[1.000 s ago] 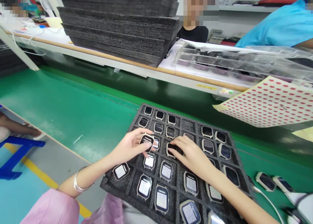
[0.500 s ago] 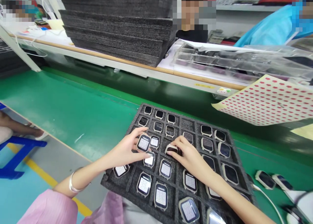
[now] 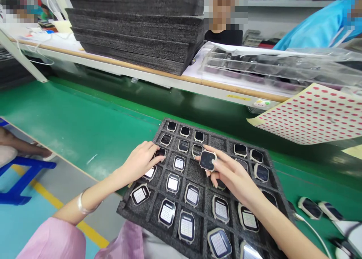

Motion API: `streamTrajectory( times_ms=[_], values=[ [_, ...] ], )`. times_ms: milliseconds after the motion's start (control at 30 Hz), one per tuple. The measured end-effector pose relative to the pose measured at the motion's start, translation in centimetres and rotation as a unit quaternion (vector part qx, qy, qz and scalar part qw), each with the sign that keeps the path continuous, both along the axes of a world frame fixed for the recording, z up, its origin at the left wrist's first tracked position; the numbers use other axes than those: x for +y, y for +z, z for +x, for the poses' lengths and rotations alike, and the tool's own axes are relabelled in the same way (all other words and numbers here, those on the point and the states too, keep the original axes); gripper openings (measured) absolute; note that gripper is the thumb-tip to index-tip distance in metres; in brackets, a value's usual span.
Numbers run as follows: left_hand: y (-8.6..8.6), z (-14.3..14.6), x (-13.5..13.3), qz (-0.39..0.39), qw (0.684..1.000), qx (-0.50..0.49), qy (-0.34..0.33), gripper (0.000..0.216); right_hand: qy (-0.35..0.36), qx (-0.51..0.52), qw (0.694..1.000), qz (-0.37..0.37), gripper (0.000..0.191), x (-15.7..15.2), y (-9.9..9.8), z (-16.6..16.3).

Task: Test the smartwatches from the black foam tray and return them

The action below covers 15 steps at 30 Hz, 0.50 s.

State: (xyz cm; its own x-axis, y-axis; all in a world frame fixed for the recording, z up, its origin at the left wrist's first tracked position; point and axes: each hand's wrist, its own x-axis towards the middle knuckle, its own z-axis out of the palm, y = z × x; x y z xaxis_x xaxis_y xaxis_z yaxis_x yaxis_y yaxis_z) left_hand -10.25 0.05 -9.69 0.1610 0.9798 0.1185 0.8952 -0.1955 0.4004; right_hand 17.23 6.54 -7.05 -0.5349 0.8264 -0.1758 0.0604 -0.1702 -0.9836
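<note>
Inspecting the foam tray (image 3: pixel 135 215), we find the right hand (image 3: pixel 236 176) pinching a dark-screened watch (image 3: pixel 207 160) above its middle. The left hand (image 3: pixel 138 161) touches another watch (image 3: pixel 161 153) near the left edge, grip unclear. A slack pinch could drop the former onto a lit watch (image 3: pixel 192 195).

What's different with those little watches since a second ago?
The right hand has lifted a dark-screened watch out of its slot, up and to the right. The left hand has moved left, no longer holding up a lit watch; its fingers touch another dark watch at the tray's left side. Where the lit one went is unclear. The tray and foam stack stayed put.
</note>
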Motion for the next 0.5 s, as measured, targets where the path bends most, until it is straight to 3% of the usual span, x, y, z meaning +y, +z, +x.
streamTrajectory(
  times_ms=[133, 367, 500],
  values=[
    [-0.3, 1.8, 2.1, -0.05, 0.994, 0.07, 0.062, 0.018, 0.002, 0.027, 1.0, -0.009, 0.043, -0.2, -0.1, 0.1],
    [-0.2, 2.8, 1.7, -0.074, 0.992, 0.063, 0.081, 0.015, 0.019, 0.097, 0.995, -0.031, 0.044, 0.1, -0.4, 0.9],
    [-0.6, 2.1, 2.2, -0.07, 0.996, 0.018, 0.053, 0.012, 0.044, 0.131, 0.988, -0.064, 0.042, 0.2, -0.7, 1.1]
  ],
)
